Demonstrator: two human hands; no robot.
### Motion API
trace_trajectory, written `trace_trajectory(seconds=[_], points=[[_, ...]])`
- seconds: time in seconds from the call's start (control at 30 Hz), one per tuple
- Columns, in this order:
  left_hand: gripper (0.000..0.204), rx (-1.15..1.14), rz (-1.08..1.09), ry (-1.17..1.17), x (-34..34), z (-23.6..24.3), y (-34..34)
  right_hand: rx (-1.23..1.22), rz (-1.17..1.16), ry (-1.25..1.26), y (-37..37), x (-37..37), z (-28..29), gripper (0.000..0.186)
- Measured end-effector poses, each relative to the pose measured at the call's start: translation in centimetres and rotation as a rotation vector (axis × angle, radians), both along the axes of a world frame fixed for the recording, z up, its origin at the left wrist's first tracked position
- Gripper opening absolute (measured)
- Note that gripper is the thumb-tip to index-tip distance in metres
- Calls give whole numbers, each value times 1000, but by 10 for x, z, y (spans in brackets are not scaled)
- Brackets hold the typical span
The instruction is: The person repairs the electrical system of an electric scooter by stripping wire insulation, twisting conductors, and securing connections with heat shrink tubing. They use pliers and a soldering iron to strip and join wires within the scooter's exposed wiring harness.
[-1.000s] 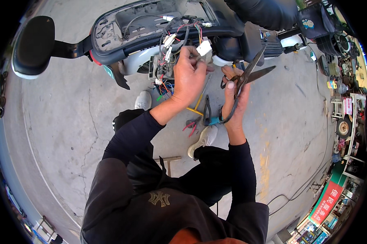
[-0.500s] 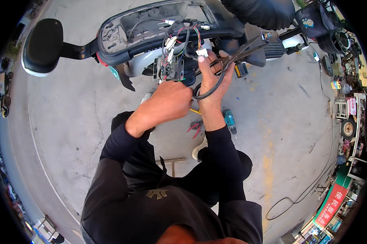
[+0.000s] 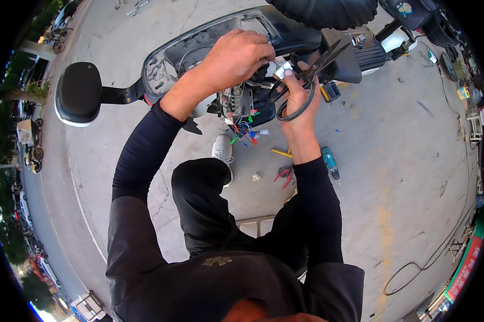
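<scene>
My right hand (image 3: 300, 110) is closed round black-handled scissors (image 3: 323, 64), whose parted blades point up and to the right. Its thumb also presses a white plug connector (image 3: 282, 70) with thin wires. Just left of that connector is my left hand (image 3: 237, 58), fingers curled together; what they pinch is hidden. Both hands are over the opened body of a scooter (image 3: 293, 33). Below my left hand sits a metal-cased controller (image 3: 241, 101), and loose coloured wires with small plugs (image 3: 246, 131) dangle under it.
On the concrete lie red-handled pliers (image 3: 285, 174), a teal power drill (image 3: 330, 162), a yellow-handled tool (image 3: 282, 153) and a small whitish piece (image 3: 256, 176). A padded backrest (image 3: 79, 91) juts out left. A dark cable (image 3: 413, 266) loops across the ground at right.
My left hand has risen from beside the controller to the wires by the white connector. My right hand keeps the scissors and connector. The coloured wires under the controller have come into view.
</scene>
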State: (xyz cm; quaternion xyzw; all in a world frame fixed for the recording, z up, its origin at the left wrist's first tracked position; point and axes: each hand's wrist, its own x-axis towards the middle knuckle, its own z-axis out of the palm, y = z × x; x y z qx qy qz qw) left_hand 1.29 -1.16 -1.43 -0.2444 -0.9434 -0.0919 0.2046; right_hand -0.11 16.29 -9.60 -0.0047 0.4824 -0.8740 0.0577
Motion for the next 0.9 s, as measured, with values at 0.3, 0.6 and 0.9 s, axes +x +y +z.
trace_trajectory(seconds=[0.3,0.6,0.9], points=[[12,-126,3,77,-8,4,6,-30,44,14,9,-9,0,42],[12,-338,-5,-74,-19,21,11,4,64,28,12,-13,-8,42],[4,-393,-44,-154,-32,26,7,-2,42,42,7,-9,-6,45]])
